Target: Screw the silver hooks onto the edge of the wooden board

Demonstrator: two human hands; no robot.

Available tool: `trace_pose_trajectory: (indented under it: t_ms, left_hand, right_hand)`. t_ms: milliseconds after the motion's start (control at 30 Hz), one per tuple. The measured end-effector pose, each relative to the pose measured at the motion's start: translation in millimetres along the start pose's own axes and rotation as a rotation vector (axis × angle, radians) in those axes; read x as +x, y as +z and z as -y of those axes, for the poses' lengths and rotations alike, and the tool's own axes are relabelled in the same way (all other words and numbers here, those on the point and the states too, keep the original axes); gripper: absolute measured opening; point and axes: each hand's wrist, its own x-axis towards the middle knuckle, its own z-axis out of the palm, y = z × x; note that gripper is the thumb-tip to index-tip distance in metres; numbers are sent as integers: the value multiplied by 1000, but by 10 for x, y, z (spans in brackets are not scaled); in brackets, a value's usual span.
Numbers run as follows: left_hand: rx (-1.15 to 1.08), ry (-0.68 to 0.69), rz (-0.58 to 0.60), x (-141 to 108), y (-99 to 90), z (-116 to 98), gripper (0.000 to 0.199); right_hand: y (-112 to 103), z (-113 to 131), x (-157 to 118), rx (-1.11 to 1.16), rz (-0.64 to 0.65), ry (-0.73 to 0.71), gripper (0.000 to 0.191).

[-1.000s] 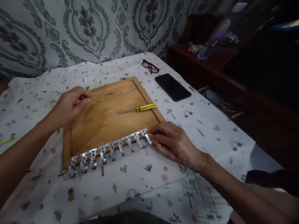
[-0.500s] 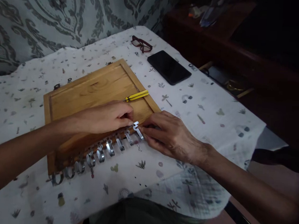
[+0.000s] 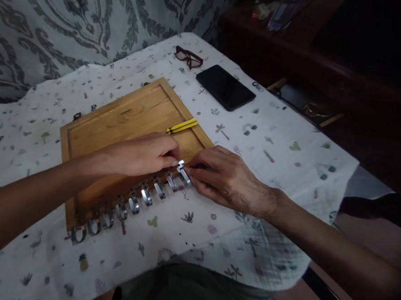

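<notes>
A row of bright metal hooks [image 3: 146, 196] lines the near edge of the grooved wooden board [image 3: 121, 119], with a yellow-handled screwdriver [image 3: 181, 126] lying on the board just past the left hand [image 3: 143, 155]. The right hand [image 3: 229, 180] pinches the end hook [image 3: 182, 171], while the left hand's curled fingers sit against it, grip unclear. Printed cloth [image 3: 268, 203] spreads rightward across the desk to its edge.

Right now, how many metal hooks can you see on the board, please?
9 hooks, in one row along the wooden board's near edge, the rightmost between the left hand and right hand.
</notes>
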Motion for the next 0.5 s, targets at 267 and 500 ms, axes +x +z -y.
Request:
trace_pose_trajectory:
  t_ms: [267,500]
  left_hand:
    - [59,-91,-5,30,43,-36,11]
    - [52,-28,-21,53,53,-45,5]
  right_hand:
    - [9,0,-2,12,11,7,19]
    - [-14,10,28,28,-9,-4,19]
